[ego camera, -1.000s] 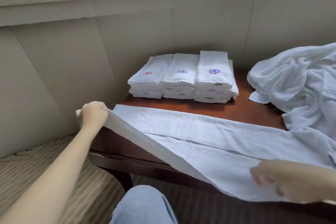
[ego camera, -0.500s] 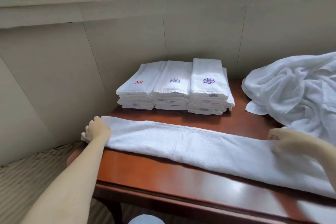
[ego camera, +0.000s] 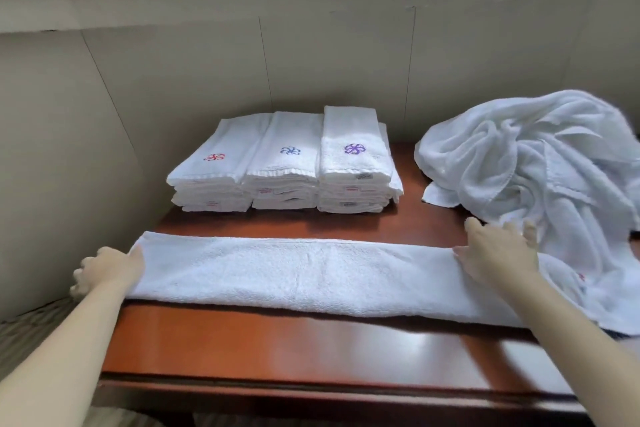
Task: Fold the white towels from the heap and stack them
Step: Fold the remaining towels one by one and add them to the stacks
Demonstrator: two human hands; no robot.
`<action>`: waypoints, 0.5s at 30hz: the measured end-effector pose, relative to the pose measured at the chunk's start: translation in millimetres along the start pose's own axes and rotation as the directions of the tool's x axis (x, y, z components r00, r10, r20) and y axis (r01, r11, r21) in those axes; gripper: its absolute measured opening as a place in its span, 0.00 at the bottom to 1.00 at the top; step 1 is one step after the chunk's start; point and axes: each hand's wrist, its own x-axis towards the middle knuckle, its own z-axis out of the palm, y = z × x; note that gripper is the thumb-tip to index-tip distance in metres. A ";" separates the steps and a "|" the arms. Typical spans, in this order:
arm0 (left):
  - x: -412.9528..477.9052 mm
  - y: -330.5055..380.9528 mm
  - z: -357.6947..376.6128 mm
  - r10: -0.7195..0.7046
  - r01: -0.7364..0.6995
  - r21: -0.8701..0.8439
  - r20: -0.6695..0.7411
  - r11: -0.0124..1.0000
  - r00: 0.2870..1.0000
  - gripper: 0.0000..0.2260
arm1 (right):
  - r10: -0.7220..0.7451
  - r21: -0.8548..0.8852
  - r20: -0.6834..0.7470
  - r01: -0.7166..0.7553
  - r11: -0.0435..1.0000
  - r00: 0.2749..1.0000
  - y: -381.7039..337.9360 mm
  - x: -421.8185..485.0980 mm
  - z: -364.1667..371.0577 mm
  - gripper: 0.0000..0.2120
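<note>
A white towel (ego camera: 304, 274), folded into a long narrow strip, lies across the brown table (ego camera: 311, 350). My left hand (ego camera: 107, 270) grips its left end at the table's left edge, fingers curled. My right hand (ego camera: 498, 253) lies flat on the strip's right part, fingers spread. Behind stand three stacks of folded white towels (ego camera: 284, 166), bearing red, blue and purple flower marks. The heap of unfolded white towels (ego camera: 540, 177) sits at the right, touching the strip's right end.
A beige panelled wall (ego camera: 311, 55) closes off the back and left, under a window sill. A strip of bare table runs along the front edge. Striped floor covering (ego camera: 24, 333) shows at the lower left.
The towel's near half was lifted off the table's front and folded over, leaving a narrow strip. My right hand came up from the front edge and now lies flat on the right end.
</note>
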 end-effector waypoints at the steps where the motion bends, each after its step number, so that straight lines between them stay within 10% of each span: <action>1: 1.8 -2.7 -0.5 0.000 0.000 0.015 0.006 1.000 1.000 0.28 | -0.052 0.086 0.043 0.048 0.995 0.998 0.4 1.9 -0.1 0.09; 5: -1.9 -5.8 -5.8 -0.019 0.020 -0.012 0.071 1.000 0.997 0.24 | -0.138 0.199 0.280 0.084 0.976 0.950 19.0 4.4 -10.7 0.09; 8: -5.3 -6.4 -15.6 -0.083 0.101 -0.091 0.181 0.991 0.980 0.29 | 0.079 -0.144 0.169 -0.055 0.988 0.982 27.6 5.0 -8.2 0.21; 15: -1.3 2.0 -30.1 -0.052 0.194 -0.328 0.397 0.925 0.916 0.29 | 0.325 0.108 -0.102 -0.314 0.943 0.940 37.7 0.1 -19.8 0.12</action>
